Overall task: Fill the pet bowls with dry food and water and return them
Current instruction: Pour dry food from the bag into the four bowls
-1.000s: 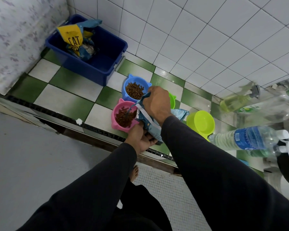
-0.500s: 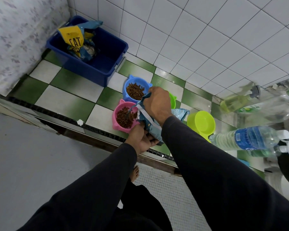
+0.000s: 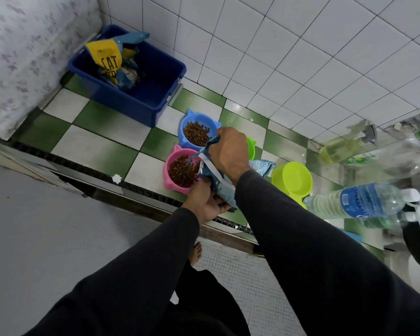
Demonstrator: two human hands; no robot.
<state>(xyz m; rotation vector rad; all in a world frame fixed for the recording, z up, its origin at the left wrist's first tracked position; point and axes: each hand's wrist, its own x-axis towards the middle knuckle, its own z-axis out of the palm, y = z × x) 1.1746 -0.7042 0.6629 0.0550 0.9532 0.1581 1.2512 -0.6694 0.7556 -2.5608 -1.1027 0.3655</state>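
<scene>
the blue bin (image 3: pixel 141 103) sits in the tiled corner with bare checkered floor (image 3: pixel 95 146) beside it, while the right hand (image 3: pixel 229 154) clenches the food bag (image 3: pixel 212 175) top and the left hand (image 3: pixel 205 202) grips underneath, its mouth tilted over the kibble-filled pink bowl (image 3: pixel 172 170) touching the blue bowl (image 3: pixel 194 132).

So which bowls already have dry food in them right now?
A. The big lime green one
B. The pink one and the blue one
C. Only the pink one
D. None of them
B: brown kibble fills both the pink bowl and the blue bowl, while the lime green bowl shows no kibble; the food bag, held by both hands, is tipped over the pink one.
</scene>
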